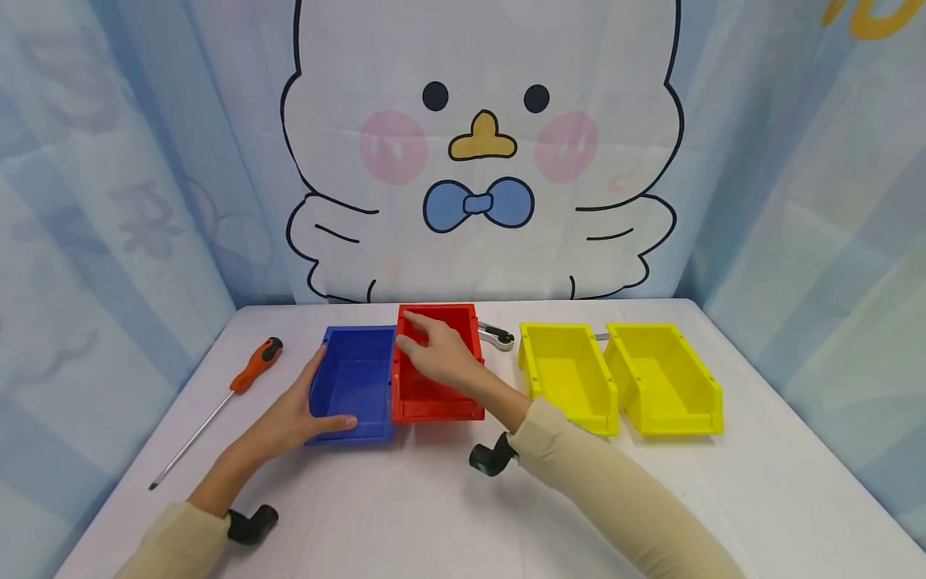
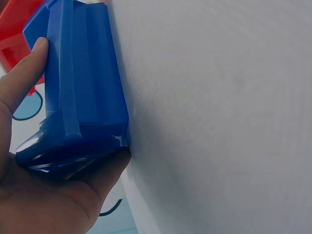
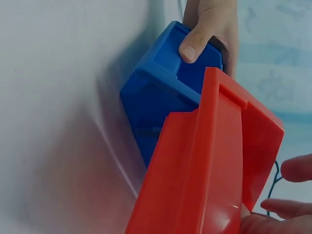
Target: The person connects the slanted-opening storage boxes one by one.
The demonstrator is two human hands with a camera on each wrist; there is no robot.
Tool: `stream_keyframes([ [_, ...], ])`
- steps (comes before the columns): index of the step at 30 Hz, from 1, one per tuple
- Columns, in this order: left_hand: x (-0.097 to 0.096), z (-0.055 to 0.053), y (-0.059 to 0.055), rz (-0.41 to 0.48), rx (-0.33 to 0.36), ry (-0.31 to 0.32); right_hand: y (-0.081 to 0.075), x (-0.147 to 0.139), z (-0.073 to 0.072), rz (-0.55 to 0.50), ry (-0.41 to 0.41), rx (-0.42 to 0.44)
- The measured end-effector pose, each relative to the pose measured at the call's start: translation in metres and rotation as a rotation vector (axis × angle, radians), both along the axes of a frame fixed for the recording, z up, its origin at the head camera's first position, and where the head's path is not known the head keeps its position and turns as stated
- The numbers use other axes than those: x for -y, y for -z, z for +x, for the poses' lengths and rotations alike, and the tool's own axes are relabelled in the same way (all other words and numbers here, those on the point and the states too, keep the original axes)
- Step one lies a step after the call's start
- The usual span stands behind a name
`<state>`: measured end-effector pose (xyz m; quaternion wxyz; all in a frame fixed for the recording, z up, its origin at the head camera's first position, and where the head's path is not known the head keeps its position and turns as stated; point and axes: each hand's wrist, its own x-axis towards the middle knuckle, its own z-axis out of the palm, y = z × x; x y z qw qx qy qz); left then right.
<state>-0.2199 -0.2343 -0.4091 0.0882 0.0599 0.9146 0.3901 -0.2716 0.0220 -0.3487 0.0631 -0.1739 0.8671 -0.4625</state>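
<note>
My left hand grips the blue bin at its left side, the thumb over the front rim. In the left wrist view, fingers wrap the blue bin's outer end. My right hand reaches over the red bin, which looks raised off the table against the blue bin's right side. In the right wrist view, fingers stand spread above the red bin's opening, and one goes behind its wall. The rest of that hold is hidden.
Two yellow bins stand at the right. A ratchet wrench lies behind the red bin, and a grey metal piece shows between the yellow ones. An orange-handled screwdriver lies at the left. Printed curtains surround the table.
</note>
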Motion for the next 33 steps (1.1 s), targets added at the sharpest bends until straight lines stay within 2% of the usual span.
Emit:
stream_keyframes([
  [21,0.001,-0.001,0.0,-0.027,0.003,-0.009,0.008,0.005,0.003,-0.084,-0.019,0.089],
  [33,0.0,0.0,-0.001,-0.03,0.012,-0.013,0.014,0.004,0.005,-0.068,-0.025,0.045],
])
